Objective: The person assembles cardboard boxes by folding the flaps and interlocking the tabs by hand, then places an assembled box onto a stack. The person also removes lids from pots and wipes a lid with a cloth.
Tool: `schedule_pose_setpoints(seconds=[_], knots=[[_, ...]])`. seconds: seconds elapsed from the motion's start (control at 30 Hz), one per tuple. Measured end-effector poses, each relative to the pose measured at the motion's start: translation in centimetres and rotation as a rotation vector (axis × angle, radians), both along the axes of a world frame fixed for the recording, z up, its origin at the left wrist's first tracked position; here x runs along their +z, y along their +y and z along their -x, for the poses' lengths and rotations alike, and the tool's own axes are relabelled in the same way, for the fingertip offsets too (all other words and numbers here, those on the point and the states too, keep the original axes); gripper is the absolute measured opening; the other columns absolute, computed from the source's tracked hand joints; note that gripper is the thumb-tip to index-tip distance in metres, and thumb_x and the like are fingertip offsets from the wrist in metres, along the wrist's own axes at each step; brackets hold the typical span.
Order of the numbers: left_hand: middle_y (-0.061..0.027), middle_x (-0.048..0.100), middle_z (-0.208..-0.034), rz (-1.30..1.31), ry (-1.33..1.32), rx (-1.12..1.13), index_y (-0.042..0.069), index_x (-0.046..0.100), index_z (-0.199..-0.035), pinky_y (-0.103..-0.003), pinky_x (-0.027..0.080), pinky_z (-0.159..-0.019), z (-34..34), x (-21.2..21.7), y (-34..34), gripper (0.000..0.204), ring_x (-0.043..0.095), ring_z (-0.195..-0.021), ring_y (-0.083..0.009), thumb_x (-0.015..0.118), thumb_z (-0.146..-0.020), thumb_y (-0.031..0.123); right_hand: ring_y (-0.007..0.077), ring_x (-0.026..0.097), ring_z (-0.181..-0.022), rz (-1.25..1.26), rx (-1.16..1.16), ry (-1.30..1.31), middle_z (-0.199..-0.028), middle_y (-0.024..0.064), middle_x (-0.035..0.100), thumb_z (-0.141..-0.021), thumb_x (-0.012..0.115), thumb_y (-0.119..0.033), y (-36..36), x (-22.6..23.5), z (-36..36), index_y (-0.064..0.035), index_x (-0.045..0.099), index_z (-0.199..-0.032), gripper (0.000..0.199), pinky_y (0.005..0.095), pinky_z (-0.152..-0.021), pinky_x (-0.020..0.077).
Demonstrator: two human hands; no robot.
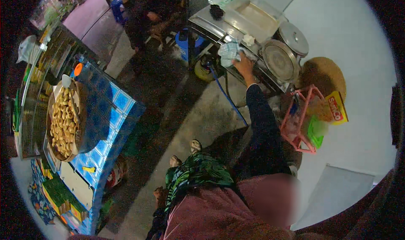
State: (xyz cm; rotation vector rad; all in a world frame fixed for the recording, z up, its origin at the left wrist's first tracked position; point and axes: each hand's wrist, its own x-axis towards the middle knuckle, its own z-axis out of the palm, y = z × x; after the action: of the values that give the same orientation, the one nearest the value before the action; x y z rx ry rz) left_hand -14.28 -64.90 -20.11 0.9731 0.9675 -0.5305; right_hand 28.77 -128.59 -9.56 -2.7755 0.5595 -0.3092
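Note:
My right arm reaches forward to the steel stove. At its front edge, my right hand (244, 67) is closed on a checked white and blue-green cloth (230, 52), which bunches out past the fingers against the metal. On the stove top near the cloth lies a small pale crumpled piece (249, 40). A round metal lid or pan (279, 61) stands just right of the hand. My left hand (160, 194) hangs low beside my patterned green skirt, its fingers curled and nothing seen in them.
Left stands a blue-tiled table (93, 159) with a round tray (80, 126) of small golden-brown pieces. A gas cylinder (204, 71) with a blue hose (227, 94) sits below the stove. A pink rack (298, 124) is right of my arm. Another person (147, 16) is at the back.

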Motion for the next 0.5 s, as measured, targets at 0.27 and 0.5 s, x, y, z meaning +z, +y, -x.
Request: schedule_pose_setpoints(seconds=[0.27,0.5], knots=[[-0.0174,0.046,-0.127,-0.064,0.02,-0.007,0.007,0.04,-0.127,-0.049,0.047,-0.089,-0.5,1.0,-0.6,0.044,0.05,-0.112,-0.0339,0.042,-0.094,0.036,0.0306,0.058,-0.083,-0.096,0.146,0.133,-0.094,0.0101,0.062,-0.082,0.06,-0.05,-2.6,-2.4,-3.3,-0.0089,0.055,-0.121,0.057,0.0439,-0.076,0.0447],[-0.0174,0.047,-0.124,-0.129,0.063,-0.064,0.007,0.042,-0.124,-0.048,0.047,-0.088,-0.7,1.6,-0.2,0.041,0.051,-0.11,-0.0341,0.043,-0.093,0.035,0.035,0.058,-0.072,0.196,-0.131,-0.114,-0.08,0.019,0.06,-0.079,0.062,-0.033,-0.1,-4.1,-3.5,0.0012,0.061,-0.083,0.034,0.0446,-0.065,0.0486]])
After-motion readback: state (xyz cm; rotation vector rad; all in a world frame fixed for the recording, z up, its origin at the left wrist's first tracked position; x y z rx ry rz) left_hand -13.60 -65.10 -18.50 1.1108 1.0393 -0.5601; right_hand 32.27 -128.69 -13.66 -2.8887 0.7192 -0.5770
